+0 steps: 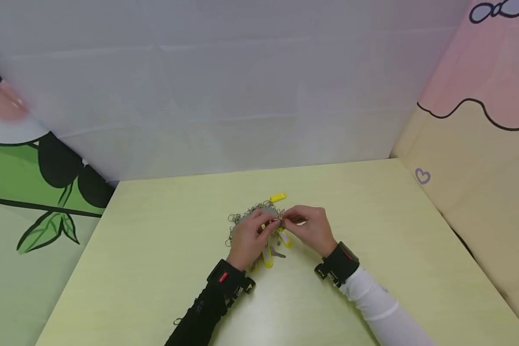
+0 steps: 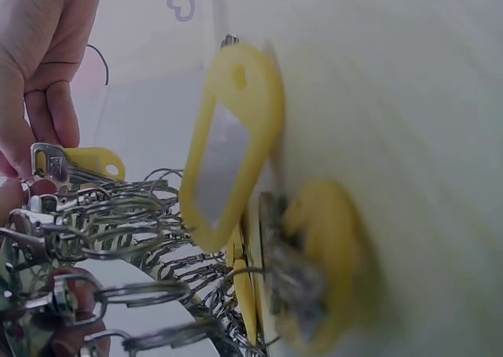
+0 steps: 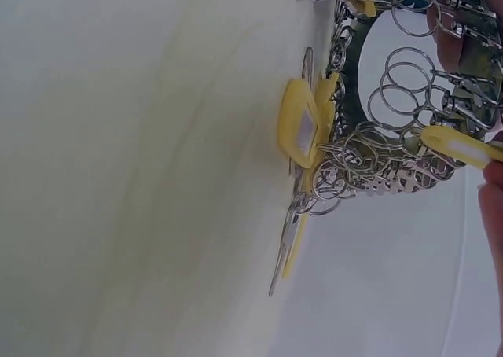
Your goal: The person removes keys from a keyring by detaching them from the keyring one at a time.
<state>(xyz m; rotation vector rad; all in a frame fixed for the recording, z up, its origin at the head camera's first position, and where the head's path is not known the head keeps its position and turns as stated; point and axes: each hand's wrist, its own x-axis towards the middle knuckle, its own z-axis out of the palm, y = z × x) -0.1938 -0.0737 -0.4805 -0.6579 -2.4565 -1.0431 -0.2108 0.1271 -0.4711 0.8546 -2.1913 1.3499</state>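
Key bunch (image 3: 416, 176), metal clasps and split rings, on pale table (image 1: 155, 264), under the hands. Left hand (image 1: 248, 239): fingers curled, gripping the bunch. Right hand (image 1: 310, 228): thumb and fingers together, pinching a yellow key tag (image 3: 460, 146). Silver key (image 1: 278, 253), near side; second yellow tag (image 1: 278, 197), far side.

Pale yellowish table (image 1: 155, 283) here, with a creased whitish-grey backdrop (image 1: 225, 96) right behind it. Left of the table there's some cartoon green leaves (image 1: 45, 233), and on the table's right, a little purple heart (image 1: 422, 176) plus pink drippy artwork (image 1: 475, 72).
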